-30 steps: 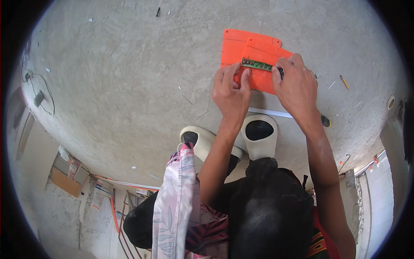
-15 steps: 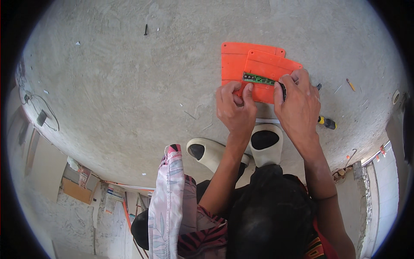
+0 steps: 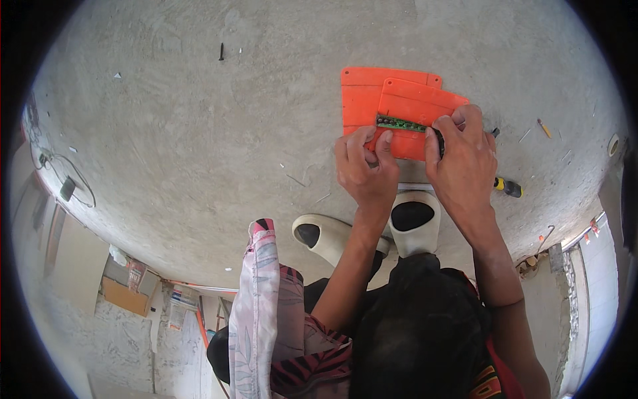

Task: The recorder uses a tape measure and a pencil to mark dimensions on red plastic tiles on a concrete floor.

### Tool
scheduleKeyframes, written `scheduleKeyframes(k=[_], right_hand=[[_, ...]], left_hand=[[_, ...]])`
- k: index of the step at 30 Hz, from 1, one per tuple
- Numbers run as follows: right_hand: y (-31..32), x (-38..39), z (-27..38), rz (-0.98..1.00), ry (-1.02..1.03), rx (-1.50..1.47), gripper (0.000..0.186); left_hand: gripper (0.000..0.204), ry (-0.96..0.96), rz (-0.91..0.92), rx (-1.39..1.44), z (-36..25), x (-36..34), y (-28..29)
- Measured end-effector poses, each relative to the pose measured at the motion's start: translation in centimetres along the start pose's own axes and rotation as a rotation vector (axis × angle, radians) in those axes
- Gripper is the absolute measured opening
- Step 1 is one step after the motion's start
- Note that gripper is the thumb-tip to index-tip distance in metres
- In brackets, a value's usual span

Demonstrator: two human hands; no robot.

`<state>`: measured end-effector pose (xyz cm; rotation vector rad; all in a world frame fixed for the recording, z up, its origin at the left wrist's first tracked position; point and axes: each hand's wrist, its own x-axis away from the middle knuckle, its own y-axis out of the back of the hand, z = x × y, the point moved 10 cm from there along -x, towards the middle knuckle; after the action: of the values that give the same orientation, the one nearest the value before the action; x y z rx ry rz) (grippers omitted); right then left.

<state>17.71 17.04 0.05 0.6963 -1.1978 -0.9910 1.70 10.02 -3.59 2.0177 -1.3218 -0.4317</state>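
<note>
Fingers: on my feed, the left hand [image 3: 367,166] curls loosely, thumb and forefinger parted by the left end of a green circuit board [image 3: 401,124]; whether they grip it, I can't tell. The right hand [image 3: 462,158] is pinched around a black part [image 3: 439,142] at the other end.
Circuit board: over the upper orange sheet [image 3: 422,98], between both hands; I judge it light, stiff, fragile, best held by its edges.
Orange sheets: two, overlapping, probably smooth and slightly bendy.
Containers: none I can make out beside the hands.
Floor: yellow-and-black handle [image 3: 508,187], right.
</note>
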Motion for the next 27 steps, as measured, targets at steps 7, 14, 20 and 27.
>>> scheduleKeyframes(k=[7, 14, 20, 27], right_hand=[[-0.2, 0.0, 0.0, 0.040, -0.005, 0.022, 0.013], [-0.3, 0.0, -0.4, 0.058, -0.015, 0.027, 0.014], [2.9, 0.0, -2.0, -0.130, 0.074, -0.151, 0.012], [4.3, -1.2, -8.3, -0.124, -0.013, -0.145, 0.047]], left_hand=[[0.035, -0.005, -0.004, -0.028, -0.2, 0.0, 0.0], [0.034, -0.006, -0.024, -0.046, -0.4, 0.2, -0.1], [0.031, 0.018, -0.015, -0.035, 0.1, 0.3, 0.2], [0.028, 0.013, -0.043, 0.014, -0.4, -0.2, 0.8]])
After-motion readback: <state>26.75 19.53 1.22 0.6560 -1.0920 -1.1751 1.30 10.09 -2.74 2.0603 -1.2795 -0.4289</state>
